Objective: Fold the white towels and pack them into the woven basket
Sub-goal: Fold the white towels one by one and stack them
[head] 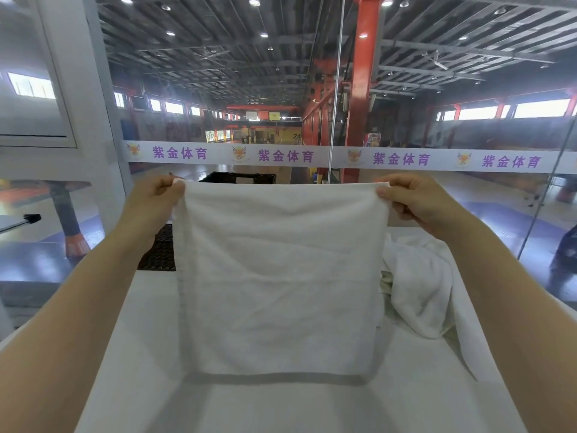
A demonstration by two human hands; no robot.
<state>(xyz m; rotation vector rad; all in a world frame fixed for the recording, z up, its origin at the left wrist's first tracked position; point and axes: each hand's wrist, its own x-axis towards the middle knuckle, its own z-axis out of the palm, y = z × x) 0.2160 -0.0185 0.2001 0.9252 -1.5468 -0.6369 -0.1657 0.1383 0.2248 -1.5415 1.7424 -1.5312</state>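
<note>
A person's two bare arms reach forward from the bottom corners of the view, holding a white towel (278,276) up in the air by its top edge. The left hand (157,190) pinches the upper left corner between thumb and curled fingers (162,186). The right hand (409,195) pinches the upper right corner the same way, thumb in front and fingers curled behind the cloth. The top edge is pulled nearly straight between the two hands, and the towel hangs down flat, roughly square, with soft creases across it. Its bottom edge hangs just above a white worktop (281,407) and casts a shadow there.

Behind the hanging towel stands a dark woven basket (160,248). Only part of its left side and a strip of its far rim above the towel's top edge can be seen; the towel hides the rest. To the right, a crumpled heap of white towels (418,285) lies on the worktop, just beside the held towel's right edge.

Beyond the worktop is a glass wall with a white band of purple Chinese lettering (343,157), looking out over a large sports hall with red steel columns (362,89) and ceiling lights.
</note>
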